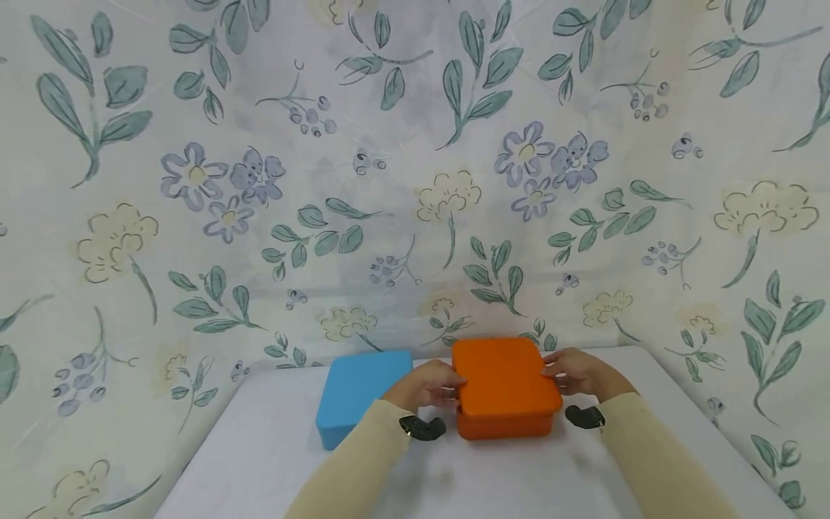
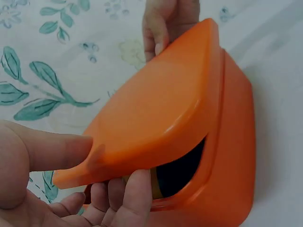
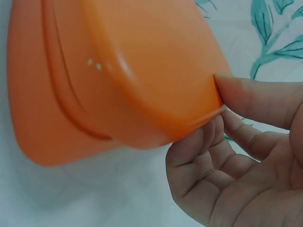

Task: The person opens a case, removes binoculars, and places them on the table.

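Observation:
An orange box (image 1: 506,427) stands on the white table, its orange lid (image 1: 502,375) raised at the left side. My left hand (image 1: 428,384) pinches the lid's left edge, thumb on top and fingers underneath. At the opposite edge my right hand (image 1: 580,373) grips the lid in the same way, as the thumb (image 3: 255,97) in the right wrist view shows. Through the gap in the left wrist view, a dark interior (image 2: 182,168) and a yellowish-brown strip appear; what lies inside cannot be made out.
Left of the orange box is a blue box (image 1: 366,386), partly behind my left forearm. A floral cloth (image 1: 389,180) hangs behind and beside the white tabletop (image 1: 259,440). The table's back edge lies just beyond both boxes.

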Demonstrator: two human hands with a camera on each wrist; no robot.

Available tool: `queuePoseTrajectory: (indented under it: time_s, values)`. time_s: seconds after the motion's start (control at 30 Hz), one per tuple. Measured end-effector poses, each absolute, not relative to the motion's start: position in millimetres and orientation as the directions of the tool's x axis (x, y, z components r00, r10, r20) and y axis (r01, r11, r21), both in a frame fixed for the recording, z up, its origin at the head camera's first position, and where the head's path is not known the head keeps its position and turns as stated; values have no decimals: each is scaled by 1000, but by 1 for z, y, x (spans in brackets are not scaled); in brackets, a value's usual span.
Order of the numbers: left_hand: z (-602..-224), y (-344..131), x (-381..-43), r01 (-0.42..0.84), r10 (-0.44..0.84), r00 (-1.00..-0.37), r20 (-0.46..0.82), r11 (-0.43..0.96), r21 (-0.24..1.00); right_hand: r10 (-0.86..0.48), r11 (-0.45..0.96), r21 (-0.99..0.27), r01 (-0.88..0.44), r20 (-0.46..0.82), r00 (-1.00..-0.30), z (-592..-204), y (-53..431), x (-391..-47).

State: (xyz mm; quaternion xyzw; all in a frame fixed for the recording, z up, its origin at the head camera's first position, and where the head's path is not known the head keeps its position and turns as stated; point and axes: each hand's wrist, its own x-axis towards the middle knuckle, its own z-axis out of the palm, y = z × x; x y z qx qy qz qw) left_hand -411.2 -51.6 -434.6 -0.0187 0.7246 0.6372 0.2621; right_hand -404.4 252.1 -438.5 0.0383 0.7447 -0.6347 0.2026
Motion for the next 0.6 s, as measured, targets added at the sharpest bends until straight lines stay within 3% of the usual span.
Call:
queuePoseTrajectory:
  time_s: [0.6]
  values:
    - [-438, -65, -363, -299, 341, -882, -326, 129, 945, -204, 238, -933, 270, -320, -925, -445, 251, -369]
